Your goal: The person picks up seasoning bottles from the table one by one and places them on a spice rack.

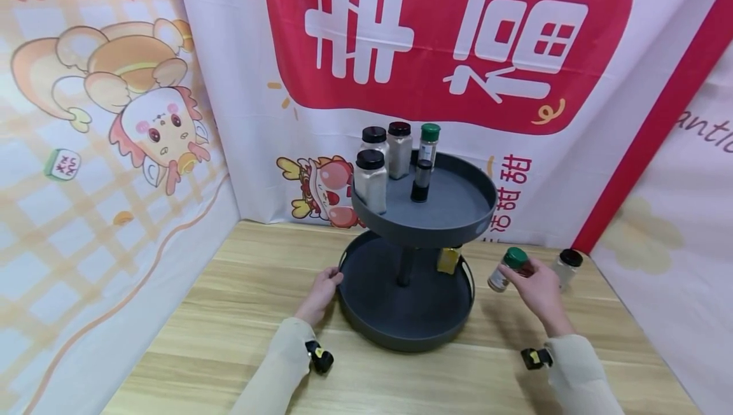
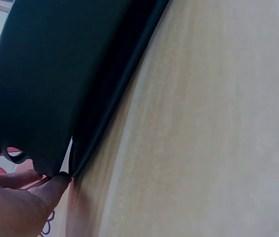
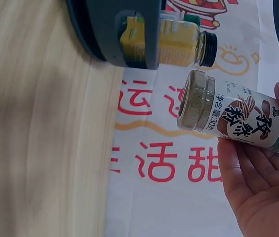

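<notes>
A dark grey two-tier tray stand (image 1: 395, 313) stands on the wooden table. At the left side of its lower tier, my left hand (image 1: 317, 297) grips the rim by the handle cutout, seen close in the left wrist view. My right hand (image 1: 538, 294) holds a spice jar (image 3: 248, 118) with a green cap and white label, tilted, above the table right of the stand. The jar's bottom points toward the stand. Inside the lower tier, near its right handle, sits a yellow-labelled jar (image 3: 179, 42) with a black cap.
On the upper tier (image 1: 452, 192) stand several clear jars with dark caps, one green-capped jar (image 1: 429, 138) and a small black-based bottle (image 1: 421, 182). Behind my right hand is a black-capped jar (image 1: 567, 267) on the table (image 1: 229, 338). Printed cloths (image 1: 240, 84) hang around the table.
</notes>
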Demonstrator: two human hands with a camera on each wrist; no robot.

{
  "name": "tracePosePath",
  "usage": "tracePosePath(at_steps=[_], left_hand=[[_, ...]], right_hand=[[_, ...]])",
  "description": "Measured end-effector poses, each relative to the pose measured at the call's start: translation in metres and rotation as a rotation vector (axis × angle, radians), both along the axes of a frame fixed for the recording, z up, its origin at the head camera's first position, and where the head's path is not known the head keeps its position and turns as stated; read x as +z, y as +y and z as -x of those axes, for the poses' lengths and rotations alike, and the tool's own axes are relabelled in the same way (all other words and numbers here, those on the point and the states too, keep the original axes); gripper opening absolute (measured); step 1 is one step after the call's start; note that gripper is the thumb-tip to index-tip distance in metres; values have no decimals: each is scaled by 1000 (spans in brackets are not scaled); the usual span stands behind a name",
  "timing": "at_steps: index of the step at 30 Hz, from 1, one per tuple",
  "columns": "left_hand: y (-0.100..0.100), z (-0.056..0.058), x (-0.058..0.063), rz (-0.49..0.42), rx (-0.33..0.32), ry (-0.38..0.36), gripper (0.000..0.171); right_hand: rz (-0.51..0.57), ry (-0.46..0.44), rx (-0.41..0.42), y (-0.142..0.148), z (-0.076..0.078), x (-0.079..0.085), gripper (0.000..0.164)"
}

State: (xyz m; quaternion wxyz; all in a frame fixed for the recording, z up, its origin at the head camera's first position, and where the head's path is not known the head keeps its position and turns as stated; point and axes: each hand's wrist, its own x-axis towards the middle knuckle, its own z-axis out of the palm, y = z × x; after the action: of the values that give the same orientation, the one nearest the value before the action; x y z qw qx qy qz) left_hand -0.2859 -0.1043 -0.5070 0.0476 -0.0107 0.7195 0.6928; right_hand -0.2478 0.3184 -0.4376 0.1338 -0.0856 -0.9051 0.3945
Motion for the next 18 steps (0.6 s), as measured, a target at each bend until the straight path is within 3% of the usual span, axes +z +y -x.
tracePosePath(at_steps=[7,18], left_hand=[[3,7,-16,18,12,21,37],[1,3,-16,44,19,49,35]], right_hand=[[7,41,25,-9,3,6,60],[9,58,79,-28,6,4,51]])
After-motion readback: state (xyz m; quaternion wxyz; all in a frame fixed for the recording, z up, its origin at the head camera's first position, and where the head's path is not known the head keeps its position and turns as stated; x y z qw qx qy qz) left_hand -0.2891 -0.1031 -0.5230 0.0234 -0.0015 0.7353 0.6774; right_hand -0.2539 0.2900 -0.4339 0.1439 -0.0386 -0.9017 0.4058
